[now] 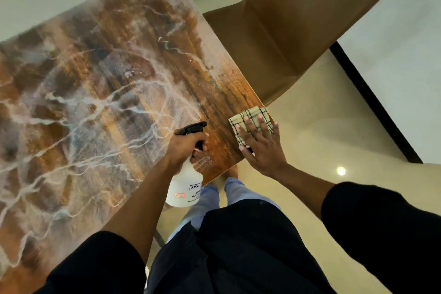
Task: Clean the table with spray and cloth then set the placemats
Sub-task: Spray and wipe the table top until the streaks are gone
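Table (100, 83) cleaning is the step in hand, seen from the head camera looking down over a marbled brown top with pale veins. At its near right corner lies the cloth (250, 122), a folded cream square with dark check lines, and the right hand (262, 144) presses on it with fingers straight and spread, the palm overhanging the edge. Just beside it, the left hand (185, 148) grips the neck of the spray bottle (185, 186), fingers curled round under the black trigger head, whose nozzle points out over the table toward the cloth.

To do this well, I judge the mist should land on the bare top ahead of the cloth, not on the hand, and the wipe should run in long overlapping passes from this corner across to the far side, with the cloth kept flat under the palm.

As for contents, the bottle is white and translucent, with a printed label; whether liquid is left in it, I cannot tell. No placemats show. A tan chair (298, 31) stands at the table's right side, on a pale floor (322, 126).
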`<state>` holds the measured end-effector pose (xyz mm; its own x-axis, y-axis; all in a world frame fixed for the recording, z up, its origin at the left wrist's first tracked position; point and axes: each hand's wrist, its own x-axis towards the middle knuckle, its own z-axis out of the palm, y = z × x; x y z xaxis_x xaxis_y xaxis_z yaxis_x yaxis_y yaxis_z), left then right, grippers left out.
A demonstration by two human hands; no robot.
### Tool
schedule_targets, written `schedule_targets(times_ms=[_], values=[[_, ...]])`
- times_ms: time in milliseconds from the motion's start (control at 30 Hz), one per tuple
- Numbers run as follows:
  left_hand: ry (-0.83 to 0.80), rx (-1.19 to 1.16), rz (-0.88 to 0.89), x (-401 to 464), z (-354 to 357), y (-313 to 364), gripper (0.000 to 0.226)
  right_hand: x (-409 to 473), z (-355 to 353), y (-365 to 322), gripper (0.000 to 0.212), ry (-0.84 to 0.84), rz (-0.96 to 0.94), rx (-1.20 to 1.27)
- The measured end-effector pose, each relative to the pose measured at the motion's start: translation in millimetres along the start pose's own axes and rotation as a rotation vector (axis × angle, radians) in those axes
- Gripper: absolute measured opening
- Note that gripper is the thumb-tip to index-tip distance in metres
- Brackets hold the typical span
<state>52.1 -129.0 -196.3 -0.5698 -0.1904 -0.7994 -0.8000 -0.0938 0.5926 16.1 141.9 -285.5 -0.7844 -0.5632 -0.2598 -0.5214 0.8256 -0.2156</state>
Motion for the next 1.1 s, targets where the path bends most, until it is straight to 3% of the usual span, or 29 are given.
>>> schedule_targets(times_ms=[333, 733, 1100], values=[[-0.037, 0.068, 0.038, 14, -4, 8, 0.021, 109, -27, -25, 0.061, -0.068, 0.101, 0.078], [-0.095, 0.084, 0.072, 26, -7, 15, 0.025, -14, 12, -26, 0.063, 0.043, 0.229, 0.039], [0.030, 0.002, 0.034, 44, -7, 15, 0.018, 111, -27, -26, 0.063, -0.052, 0.094, 0.042]])
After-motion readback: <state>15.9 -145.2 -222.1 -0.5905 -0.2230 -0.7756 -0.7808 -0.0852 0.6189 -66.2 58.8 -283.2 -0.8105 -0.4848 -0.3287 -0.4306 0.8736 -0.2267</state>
